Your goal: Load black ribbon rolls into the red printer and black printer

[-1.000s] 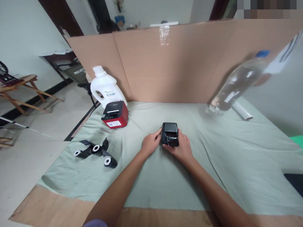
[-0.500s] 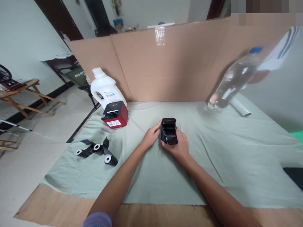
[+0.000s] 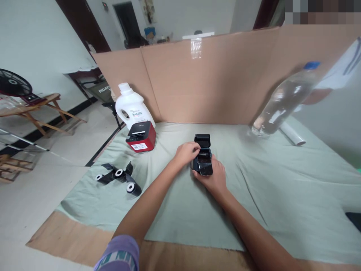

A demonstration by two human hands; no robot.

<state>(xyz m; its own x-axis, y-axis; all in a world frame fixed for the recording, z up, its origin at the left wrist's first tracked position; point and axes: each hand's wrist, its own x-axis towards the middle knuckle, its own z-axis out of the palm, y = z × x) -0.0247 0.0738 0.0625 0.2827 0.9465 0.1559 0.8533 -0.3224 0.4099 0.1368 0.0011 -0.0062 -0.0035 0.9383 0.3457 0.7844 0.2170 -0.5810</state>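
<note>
A small black portable printer (image 3: 204,168) sits in the middle of the cloth with its lid (image 3: 202,140) raised. A shiny black strip hangs over its near end. My right hand (image 3: 216,178) grips the printer's right side and near end. With bent fingers, my left hand (image 3: 187,152) holds the printer at its left side, by the base of the raised lid; the fingertips are partly hidden. Several rolls of black paper (image 3: 134,189) with white cores lie to the left, their ends loose. Behind them stands a red and black receipt printer (image 3: 147,142).
A white jug (image 3: 137,109) stands behind the receipt printer. At the back right, a clear bottle (image 3: 278,103) with a blue cap leans beside a tube (image 3: 293,134). A cardboard panel (image 3: 225,82) closes off the back. Pale green cloth (image 3: 180,210) covers the wooden table.
The printer's lid now stands higher and farther back. My left hand has moved from the printer's left side up to the lid's base. The camera view has shifted slightly.
</note>
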